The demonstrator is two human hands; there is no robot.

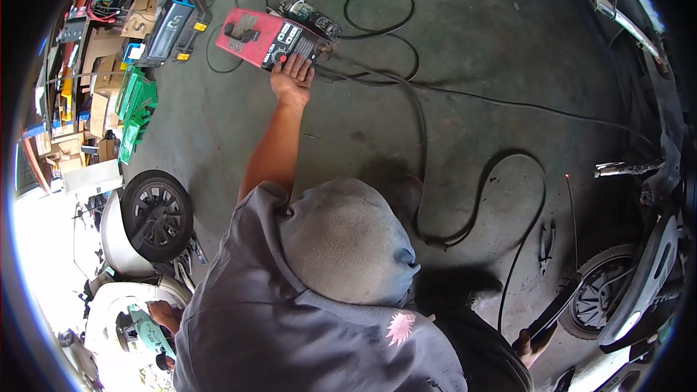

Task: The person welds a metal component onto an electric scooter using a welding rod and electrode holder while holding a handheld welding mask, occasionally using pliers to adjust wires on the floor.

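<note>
My left arm stretches forward to a red and black welding machine (265,40) on the floor. My left hand (292,80) has its fingers stretched out against the front panel, beside the control knob (279,56). At the lower right my right hand (534,346) is closed on a dark electrode holder (559,306). From its far end rises a thin welding rod (573,221) with a glowing orange tip. A black cable (543,181) winds over the floor towards my right hand. My grey cap and sleeve cover the lower middle.
A plier-like tool (546,247) lies near a wheel (599,294) and vehicle panels at right. A dark canister (308,16) is behind the machine. Left are a loose wheel (157,215), green plastic parts (136,105) and cluttered shelves. Another person (149,330) is at lower left.
</note>
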